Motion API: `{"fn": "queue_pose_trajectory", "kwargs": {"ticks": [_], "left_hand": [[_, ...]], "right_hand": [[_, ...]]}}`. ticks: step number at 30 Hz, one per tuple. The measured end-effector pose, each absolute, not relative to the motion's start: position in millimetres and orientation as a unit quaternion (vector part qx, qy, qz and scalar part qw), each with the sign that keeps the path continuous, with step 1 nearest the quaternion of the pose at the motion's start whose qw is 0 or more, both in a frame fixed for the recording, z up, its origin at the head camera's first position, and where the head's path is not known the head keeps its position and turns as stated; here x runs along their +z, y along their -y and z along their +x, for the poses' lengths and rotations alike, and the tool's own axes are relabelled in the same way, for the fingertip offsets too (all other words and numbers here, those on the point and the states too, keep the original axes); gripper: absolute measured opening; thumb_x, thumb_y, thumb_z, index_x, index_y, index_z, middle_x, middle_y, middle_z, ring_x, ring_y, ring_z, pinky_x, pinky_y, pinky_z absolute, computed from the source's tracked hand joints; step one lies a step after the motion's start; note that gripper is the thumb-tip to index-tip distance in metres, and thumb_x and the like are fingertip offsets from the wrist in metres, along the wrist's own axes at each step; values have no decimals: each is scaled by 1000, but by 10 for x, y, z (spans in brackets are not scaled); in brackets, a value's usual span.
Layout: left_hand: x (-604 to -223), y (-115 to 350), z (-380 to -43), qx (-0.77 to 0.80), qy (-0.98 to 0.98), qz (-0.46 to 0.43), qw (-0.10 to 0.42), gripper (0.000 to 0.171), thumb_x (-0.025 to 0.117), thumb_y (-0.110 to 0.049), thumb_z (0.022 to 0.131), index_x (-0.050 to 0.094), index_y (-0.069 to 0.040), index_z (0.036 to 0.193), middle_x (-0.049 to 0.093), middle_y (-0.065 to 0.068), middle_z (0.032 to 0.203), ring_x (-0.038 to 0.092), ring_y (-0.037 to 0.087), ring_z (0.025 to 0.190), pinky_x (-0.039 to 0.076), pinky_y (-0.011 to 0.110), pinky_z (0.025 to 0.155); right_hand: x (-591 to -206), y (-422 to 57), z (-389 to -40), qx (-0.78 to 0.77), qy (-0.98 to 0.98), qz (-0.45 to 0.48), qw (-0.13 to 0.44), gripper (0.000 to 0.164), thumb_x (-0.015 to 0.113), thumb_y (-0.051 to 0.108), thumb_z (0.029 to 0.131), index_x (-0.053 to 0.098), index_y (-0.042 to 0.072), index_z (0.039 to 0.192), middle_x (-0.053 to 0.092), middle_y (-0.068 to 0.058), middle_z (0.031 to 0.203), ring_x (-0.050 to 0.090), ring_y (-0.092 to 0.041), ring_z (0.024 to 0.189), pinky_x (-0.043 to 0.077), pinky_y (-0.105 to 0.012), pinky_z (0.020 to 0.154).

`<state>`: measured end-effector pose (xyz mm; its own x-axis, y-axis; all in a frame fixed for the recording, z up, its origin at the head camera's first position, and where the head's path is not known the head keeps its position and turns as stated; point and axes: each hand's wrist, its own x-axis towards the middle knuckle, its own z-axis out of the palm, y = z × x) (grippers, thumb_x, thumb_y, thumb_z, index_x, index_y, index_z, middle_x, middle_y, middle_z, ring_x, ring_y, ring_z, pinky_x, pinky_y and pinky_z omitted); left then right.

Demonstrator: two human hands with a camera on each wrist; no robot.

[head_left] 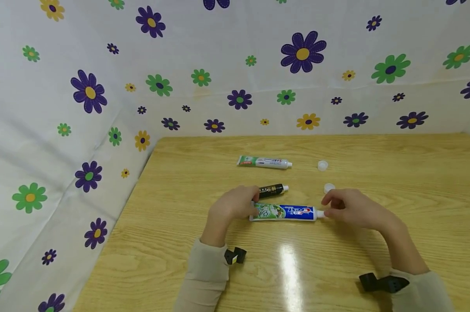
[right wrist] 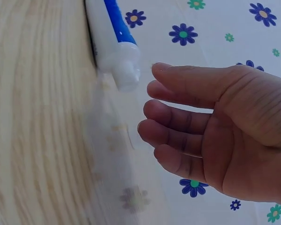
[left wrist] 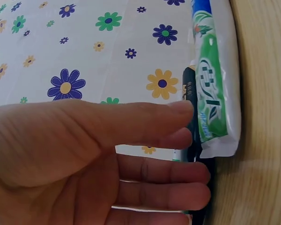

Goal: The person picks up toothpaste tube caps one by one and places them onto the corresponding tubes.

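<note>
A green and blue toothpaste tube (head_left: pixel 283 212) lies across the table with its white tip (right wrist: pixel 125 75) pointing right. My left hand (head_left: pixel 235 203) is over its flat crimped end; in the left wrist view the thumb and fingers extend beside it, not wrapped round it. A black tube (head_left: pixel 271 190) lies just behind, partly hidden by that hand. My right hand (head_left: pixel 353 210) is beside the white tip, fingers loosely bent, and the right wrist view shows a gap between fingertips and tip.
Farther back lies a white and green tube (head_left: pixel 264 162) with its white nozzle to the right. Two small white caps rest on the wooden table (head_left: pixel 172 182), one cap (head_left: pixel 322 165) farther back and another cap (head_left: pixel 329 188) near the right hand. Flower-patterned cloth (head_left: pixel 219 56) hangs behind.
</note>
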<state>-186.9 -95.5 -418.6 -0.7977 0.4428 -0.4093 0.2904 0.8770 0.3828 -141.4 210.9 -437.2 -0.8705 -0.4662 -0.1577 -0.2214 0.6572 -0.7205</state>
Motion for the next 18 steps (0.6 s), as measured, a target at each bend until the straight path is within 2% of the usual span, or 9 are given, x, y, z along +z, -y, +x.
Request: {"fn": "queue_pose_trajectory", "kwargs": {"ticks": [5,9,14,18], "left_hand": [[-4163,979,-1876,159,-940,202,224,17,66,-21,97,59,-9,106,61,2,88,52,16,73,44,29,64],[-4188,982,-1909,161,-947,207,185,15,63,-22,99,59,-9,105,61,3,89,52,16,74,44,29,64],[-4261,973,-1965,153,-957,204,138,21,62,-21,100,60,-8,116,62,7,103,56,18,83,49,32,72],[-4327,964,-1993,122,-965,205,113,27,64,-22,98,60,-8,121,59,12,115,56,24,97,51,36,79]], "right_hand": [[-4370,-2217,-1417,-383,-900,-157,134,42,70,14,93,53,-3,127,57,-5,87,52,-18,74,46,-26,61],[-4422,-2258,-1450,-396,-904,-124,106,57,71,14,93,42,-3,138,56,-17,103,57,-24,82,50,-28,65],[-4504,-2224,-1518,-421,-901,-77,63,79,73,13,90,24,-2,151,47,-29,129,57,-39,105,54,-45,82],[-4577,-2183,-1564,-444,-893,-59,38,86,74,11,89,19,-3,152,44,-31,133,51,-44,112,49,-54,90]]}}
